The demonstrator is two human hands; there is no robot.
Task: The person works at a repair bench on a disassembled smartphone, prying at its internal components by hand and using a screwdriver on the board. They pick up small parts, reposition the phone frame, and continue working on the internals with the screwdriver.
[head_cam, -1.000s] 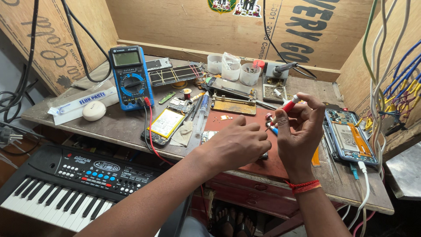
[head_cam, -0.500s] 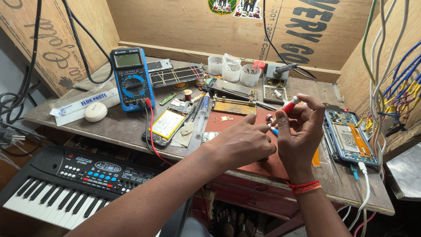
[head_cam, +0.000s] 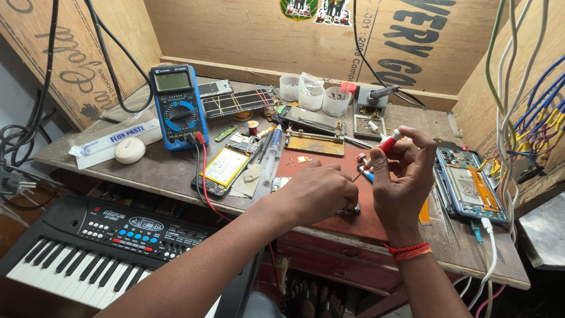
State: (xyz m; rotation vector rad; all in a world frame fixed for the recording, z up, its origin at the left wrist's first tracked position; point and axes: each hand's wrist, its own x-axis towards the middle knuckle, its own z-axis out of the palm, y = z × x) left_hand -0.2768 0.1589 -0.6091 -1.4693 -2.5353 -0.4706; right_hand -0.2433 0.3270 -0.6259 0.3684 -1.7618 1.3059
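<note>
Now, by parts:
Right hand: the right hand [head_cam: 400,176] is raised over the counter [head_cam: 147,171], fingers pinching a screwdriver [head_cam: 381,150] with a red handle, tip angled down and left.
Left hand: the left hand [head_cam: 321,191] is curled loosely closed, knuckles up, just beside the screwdriver tip; whether it pinches anything cannot be told.
Under the hands: a red mat [head_cam: 365,221], with a small dark part [head_cam: 347,210] at the left hand's edge.
Right side: an opened phone [head_cam: 468,185] lies near the right hand.
Left side: a blue multimeter [head_cam: 176,106] stands tilted, with a phone battery [head_cam: 226,166] beside it.
Back: three white cups [head_cam: 312,94].
Below the counter: a black keyboard [head_cam: 88,247].
</note>
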